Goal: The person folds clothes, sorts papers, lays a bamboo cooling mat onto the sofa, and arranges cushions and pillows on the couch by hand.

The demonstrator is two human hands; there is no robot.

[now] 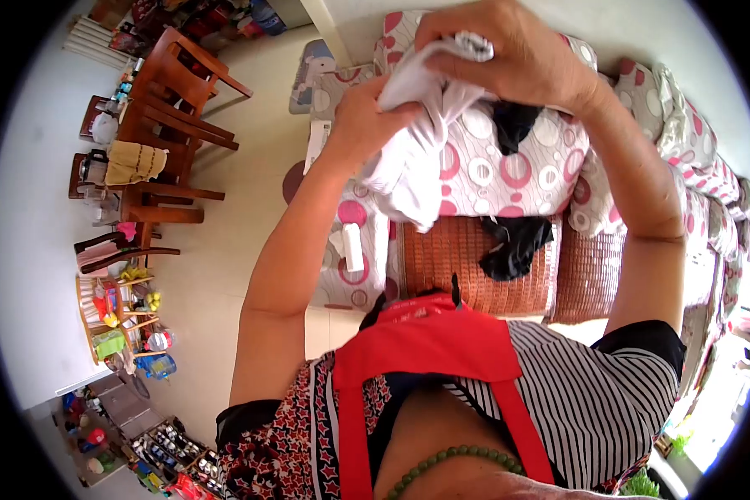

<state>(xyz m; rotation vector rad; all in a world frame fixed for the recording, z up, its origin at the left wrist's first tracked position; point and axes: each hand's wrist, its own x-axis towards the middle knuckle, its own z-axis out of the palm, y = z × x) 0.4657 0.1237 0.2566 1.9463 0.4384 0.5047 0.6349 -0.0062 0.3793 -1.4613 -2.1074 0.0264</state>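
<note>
A bunched white cloth (408,171), perhaps a garment, hangs in front of me above the sofa. My left hand (368,121) is closed on its left side. Higher up and to the right, my right hand (521,58) grips a rolled edge of the same cloth, its fingers partly hidden. Below the right hand, a black cloth item (515,125) lies on the patterned sofa cover (508,171). Another black cloth item (517,250) rests on the brown woven mat (442,258) nearer to me.
A white cylindrical object (352,247) lies on the patterned cover at the left end. Wooden chairs (179,83) and a table with jugs line the left wall. Beige floor (225,179) runs between them and the sofa. Patterned cushions (683,117) sit at right.
</note>
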